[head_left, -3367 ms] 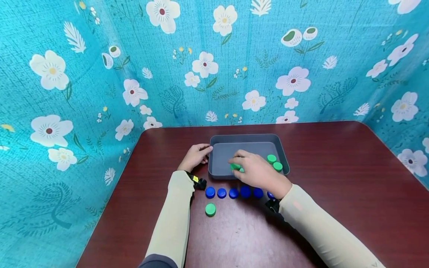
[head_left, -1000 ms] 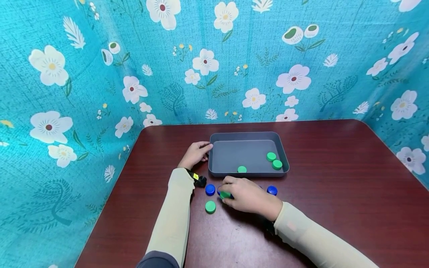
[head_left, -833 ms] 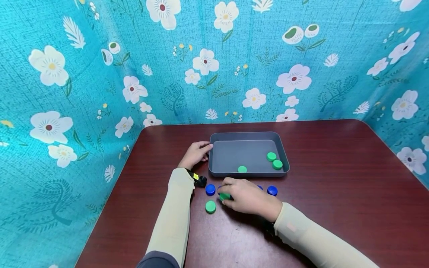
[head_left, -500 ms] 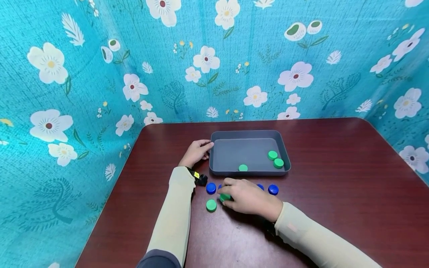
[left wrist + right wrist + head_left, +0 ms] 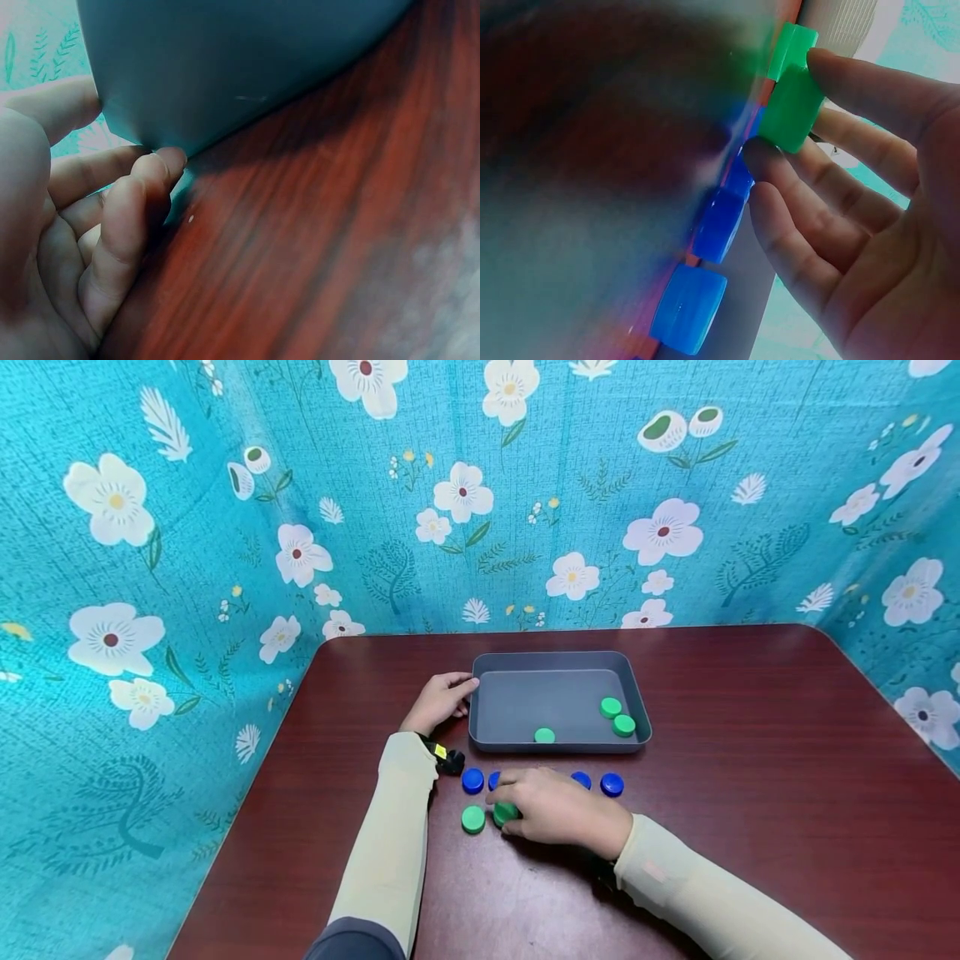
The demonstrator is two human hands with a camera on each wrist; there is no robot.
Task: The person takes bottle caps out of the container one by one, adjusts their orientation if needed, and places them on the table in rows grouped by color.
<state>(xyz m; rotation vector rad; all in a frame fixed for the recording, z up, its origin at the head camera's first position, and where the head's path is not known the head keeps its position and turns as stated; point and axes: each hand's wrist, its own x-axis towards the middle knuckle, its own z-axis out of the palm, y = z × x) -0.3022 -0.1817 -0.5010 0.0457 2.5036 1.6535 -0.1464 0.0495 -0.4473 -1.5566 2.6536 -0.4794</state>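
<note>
My right hand (image 5: 558, 806) pinches a green bottle cap (image 5: 505, 814) between thumb and fingers, low over the table just right of another green cap (image 5: 473, 819). In the right wrist view the pinched green cap (image 5: 789, 112) is on edge to the camera, beside blue caps (image 5: 718, 225). A row of blue bottle caps (image 5: 472, 781) lies behind, partly hidden by this hand. My left hand (image 5: 441, 702) holds the grey tray (image 5: 558, 747) at its left side, thumb at the rim; the left wrist view shows fingers (image 5: 124, 217) curled at the tray's lower corner.
Inside the tray are 3 green caps, one (image 5: 544, 736) by the near wall and two (image 5: 623, 725) at the right. The dark red wooden table (image 5: 750, 777) extends to both sides. A blue flowered cloth (image 5: 525, 527) hangs behind it.
My right hand has brought a green cap out of the tray, over the blue row, and then slightly toward me beside the other green cap. The left hand stays at the tray.
</note>
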